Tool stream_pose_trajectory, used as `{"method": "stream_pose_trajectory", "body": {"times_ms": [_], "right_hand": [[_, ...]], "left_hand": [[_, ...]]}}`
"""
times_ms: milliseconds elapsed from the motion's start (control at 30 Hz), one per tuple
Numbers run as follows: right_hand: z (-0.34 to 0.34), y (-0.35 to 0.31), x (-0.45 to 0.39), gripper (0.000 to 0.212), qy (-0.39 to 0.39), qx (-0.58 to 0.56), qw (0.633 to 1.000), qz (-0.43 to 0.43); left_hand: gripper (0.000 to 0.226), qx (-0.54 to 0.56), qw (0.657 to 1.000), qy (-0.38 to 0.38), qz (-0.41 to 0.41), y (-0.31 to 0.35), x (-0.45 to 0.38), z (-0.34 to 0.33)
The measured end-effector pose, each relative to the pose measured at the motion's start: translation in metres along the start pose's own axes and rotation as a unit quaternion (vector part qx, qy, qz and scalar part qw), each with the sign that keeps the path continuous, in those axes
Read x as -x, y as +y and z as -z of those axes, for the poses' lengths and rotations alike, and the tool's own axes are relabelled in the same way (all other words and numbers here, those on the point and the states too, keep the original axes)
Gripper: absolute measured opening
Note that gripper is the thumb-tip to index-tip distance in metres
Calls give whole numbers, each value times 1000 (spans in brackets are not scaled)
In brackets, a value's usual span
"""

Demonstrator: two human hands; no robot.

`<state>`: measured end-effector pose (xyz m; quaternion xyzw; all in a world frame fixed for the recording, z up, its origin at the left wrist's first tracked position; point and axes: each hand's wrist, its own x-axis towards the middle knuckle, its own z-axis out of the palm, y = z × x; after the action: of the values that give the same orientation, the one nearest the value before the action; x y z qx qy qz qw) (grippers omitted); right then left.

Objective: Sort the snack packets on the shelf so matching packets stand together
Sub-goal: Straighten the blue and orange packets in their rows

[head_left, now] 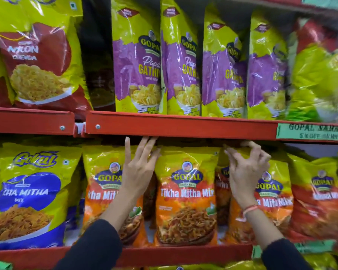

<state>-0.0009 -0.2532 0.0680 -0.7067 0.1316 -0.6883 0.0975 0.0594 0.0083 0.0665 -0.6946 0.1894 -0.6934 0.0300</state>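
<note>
On the lower shelf stand orange-and-yellow Tikha Mitha Mix packets; the middle packet (pixel 185 193) faces me upright. My left hand (pixel 138 168) is spread open, its fingers against that packet's top left corner, in front of a matching left packet (pixel 103 190). My right hand (pixel 245 168) curls its fingers over the top edge of a matching right packet (pixel 273 191), pinching it just under the shelf lip. A thin red-orange packet (pixel 221 193) sits in the gap between the middle and right ones.
A blue-and-yellow Gokul packet (pixel 31 195) stands at lower left, darker red packets (pixel 318 199) at lower right. The red shelf rail (pixel 183 126) above carries several purple Papdi Gathiya packets (pixel 137 61), a red-yellow packet (pixel 37 53) at left and a green label (pixel 312 131).
</note>
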Motion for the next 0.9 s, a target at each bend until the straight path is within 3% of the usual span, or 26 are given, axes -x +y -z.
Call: {"method": "stream_pose_trajectory", "body": {"times_ms": [233,433,533,700,900], "right_hand": [[-15,-9,-3,10,-35,65,996,56],[4,9,15,2,83,45,986,135],[16,18,20,10,95,-11,990,104],[33,22,4,15,34,-102,992,67],[41,13,-4,10,-38,-167,985,12]], "left_hand": [[25,-39,999,-32,11,6,-3,-8],[17,-10,1000,-9,26,4,1,6],[18,44,998,31,30,2,2,18],[40,109,992,5,61,0,-6,30],[22,215,966,-15,144,-2,-7,40]]}}
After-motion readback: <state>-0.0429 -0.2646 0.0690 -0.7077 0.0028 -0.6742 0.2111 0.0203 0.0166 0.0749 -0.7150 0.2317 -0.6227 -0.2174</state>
